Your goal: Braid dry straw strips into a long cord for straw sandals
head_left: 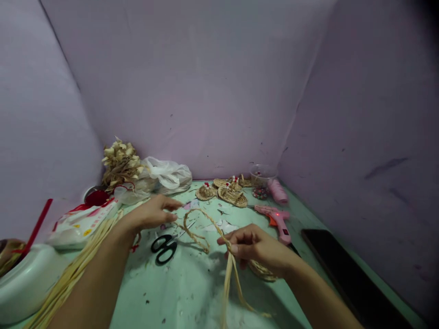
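A thin braided straw cord (214, 222) curves in a loop above the table, with unbraided strands hanging from its lower end. My right hand (259, 246) pinches it between thumb and fingers, where the braid meets the loose strands. My left hand (154, 213) is held out at the far side of the loop, thumb and forefinger apart, close to the cord's other end; whether it touches the cord is not clear. Black-handled scissors (165, 249) lie below the left hand, partly open. A coil of straw braid (262, 270) is partly hidden behind the right hand.
Straw slippers (232, 196) with beads, a bead tub (263, 172), pink thread spool (277, 191) and lit pink glue gun (276, 219) stand at back right. A black phone-like slab (346, 274) lies right. Straw strands (73, 278), a wipes pack (82, 224) and white container (30, 278) line the left.
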### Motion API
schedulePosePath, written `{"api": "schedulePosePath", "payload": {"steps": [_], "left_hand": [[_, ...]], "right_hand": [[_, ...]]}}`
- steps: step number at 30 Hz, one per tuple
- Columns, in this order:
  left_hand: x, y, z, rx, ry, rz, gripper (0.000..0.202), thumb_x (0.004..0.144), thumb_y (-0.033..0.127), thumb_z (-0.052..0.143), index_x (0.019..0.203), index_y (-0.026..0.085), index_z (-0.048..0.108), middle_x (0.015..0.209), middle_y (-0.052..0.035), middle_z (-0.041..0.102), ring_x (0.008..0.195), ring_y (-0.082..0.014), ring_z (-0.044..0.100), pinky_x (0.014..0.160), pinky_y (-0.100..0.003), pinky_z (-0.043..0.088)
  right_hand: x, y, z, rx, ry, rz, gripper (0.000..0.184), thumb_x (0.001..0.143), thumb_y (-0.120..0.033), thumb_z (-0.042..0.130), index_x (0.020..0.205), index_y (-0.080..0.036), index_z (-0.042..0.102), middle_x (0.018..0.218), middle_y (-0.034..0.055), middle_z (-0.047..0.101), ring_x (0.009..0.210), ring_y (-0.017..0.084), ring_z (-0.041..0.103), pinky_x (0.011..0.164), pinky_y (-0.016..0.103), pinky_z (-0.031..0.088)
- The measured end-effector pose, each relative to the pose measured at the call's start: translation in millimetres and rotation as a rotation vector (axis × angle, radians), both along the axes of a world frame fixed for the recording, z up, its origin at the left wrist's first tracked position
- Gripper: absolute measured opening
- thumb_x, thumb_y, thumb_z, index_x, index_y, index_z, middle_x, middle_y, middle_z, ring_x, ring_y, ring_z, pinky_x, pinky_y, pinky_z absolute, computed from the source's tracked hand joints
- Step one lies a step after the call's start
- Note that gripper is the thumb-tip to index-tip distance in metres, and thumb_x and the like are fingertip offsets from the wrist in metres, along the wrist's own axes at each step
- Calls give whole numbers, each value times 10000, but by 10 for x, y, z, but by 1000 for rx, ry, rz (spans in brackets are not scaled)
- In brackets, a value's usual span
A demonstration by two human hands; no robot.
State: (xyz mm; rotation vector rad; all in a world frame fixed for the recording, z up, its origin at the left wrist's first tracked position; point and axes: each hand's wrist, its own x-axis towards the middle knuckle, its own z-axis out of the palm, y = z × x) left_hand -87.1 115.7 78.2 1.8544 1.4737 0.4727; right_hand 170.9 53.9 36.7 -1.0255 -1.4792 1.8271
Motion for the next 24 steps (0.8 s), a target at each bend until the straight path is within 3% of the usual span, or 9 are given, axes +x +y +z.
{"api": "schedulePosePath", "payload": {"steps": [2, 3, 6, 9, 12, 14, 17, 21, 24], "left_hand": [[139, -74, 26, 40, -219, -78, 473, 637, 338, 567, 1086, 188, 571, 1125, -61, 571, 990, -188, 517, 810, -272, 377], [223, -115, 41, 56, -278, -110, 447, 674, 363, 539, 1084, 189, 572, 1120, -58, 574, 1002, -184, 510, 818, -271, 375], [432, -212, 65, 14, -290, -212, 319, 717, 401, 502, 823, 146, 661, 829, -57, 655, 824, -166, 563, 737, -250, 399], [498, -248, 60, -116, -308, -131, 324, 703, 413, 512, 579, 125, 593, 486, -4, 534, 480, -96, 480, 514, -210, 374], [507, -274, 62, -296, -400, -71, 302, 668, 406, 550, 566, 122, 554, 416, 37, 438, 355, -52, 361, 411, -189, 314], [562, -316, 60, -327, -482, -86, 277, 651, 393, 571, 622, 118, 578, 427, 44, 437, 345, -42, 350, 412, -189, 329], [747, -400, 10, -235, -534, -144, 219, 636, 336, 582, 648, 118, 598, 466, 25, 486, 389, -58, 410, 428, -190, 348], [978, -450, -139, 41, -329, -83, 154, 648, 249, 538, 583, 129, 612, 490, 10, 533, 447, -68, 436, 439, -179, 325], [1016, -440, -211, 113, -269, -84, 150, 659, 219, 522, 588, 138, 626, 499, 14, 554, 461, -68, 446, 452, -176, 325]], "right_hand": [[-3, -4, -30, -1, 28, -10, 226, 595, -318, 673, 556, -107, 603, 832, 81, 622, 500, 52, 468, 436, 187, 385], [8, -1, -40, -1, 30, -11, 223, 601, -319, 668, 575, -104, 614, 827, 85, 626, 491, 51, 470, 434, 187, 382], [84, 21, -40, 26, 10, -27, 227, 630, -324, 646, 675, -102, 658, 673, 60, 623, 441, 45, 442, 398, 173, 339], [172, 51, -11, 84, -54, -82, 237, 652, -316, 623, 733, -99, 677, 538, 28, 583, 422, 49, 428, 378, 163, 292], [185, 62, 18, 119, -156, -178, 195, 650, -280, 607, 682, -99, 673, 495, 20, 567, 416, 57, 434, 372, 167, 265], [131, 51, 22, 113, -203, -216, 161, 642, -248, 590, 617, -102, 651, 455, 8, 543, 390, 58, 420, 370, 176, 259], [5, 18, -1, 140, -190, -224, 149, 644, -219, 557, 545, -115, 598, 407, -23, 477, 365, 57, 394, 380, 187, 274], [-96, -21, -59, 227, -142, -199, 168, 667, -215, 535, 520, -132, 536, 430, -44, 418, 374, 49, 360, 380, 186, 270], [-96, -23, -91, 227, -116, -207, 158, 698, -250, 524, 590, -136, 541, 473, -48, 415, 369, 43, 335, 363, 184, 256]]}}
